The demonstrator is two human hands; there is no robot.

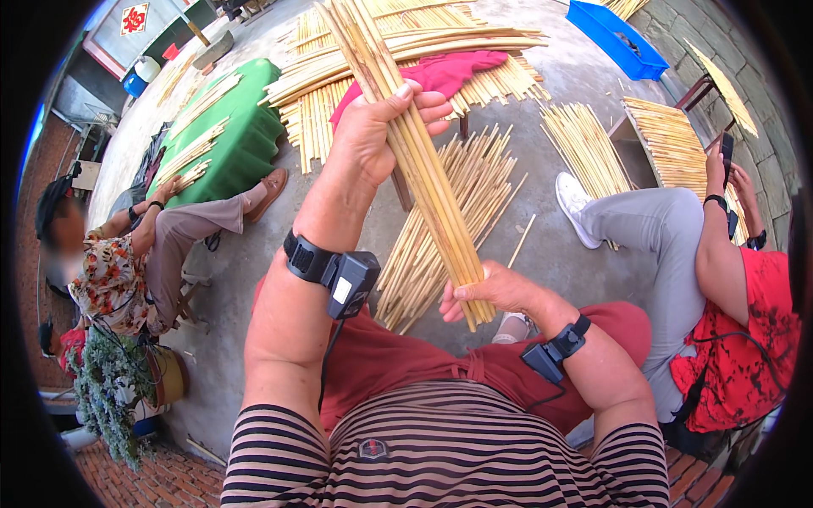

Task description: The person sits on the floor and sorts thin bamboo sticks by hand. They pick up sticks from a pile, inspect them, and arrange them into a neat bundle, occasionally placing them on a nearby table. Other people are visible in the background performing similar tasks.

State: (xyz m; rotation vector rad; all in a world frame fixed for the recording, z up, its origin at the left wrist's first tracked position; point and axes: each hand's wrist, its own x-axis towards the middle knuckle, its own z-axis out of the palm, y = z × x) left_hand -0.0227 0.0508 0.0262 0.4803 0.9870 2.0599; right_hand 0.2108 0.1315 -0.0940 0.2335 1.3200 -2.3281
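A bundle of long, pale yellow cane-like sticks (423,169) slants across the middle of the view, its near end above my lap. My left hand (373,127) wraps round it higher up, the thumb across the front and the fingers coming out on the right side. Close to the lower end, my right hand (500,289) closes on the same bundle, its fingertips showing on the left. Beneath the bundle, a loose heap of similar sticks (453,220) lies on the ground.
Ahead, more sticks and a dark pink cloth (440,76) cover a low table. A green-draped table (246,118) with sticks stands left, where a person sits. Another person in red sits right, near a stick-covered stand (665,140) and a blue bin (614,38). A potted plant (110,381) is lower left.
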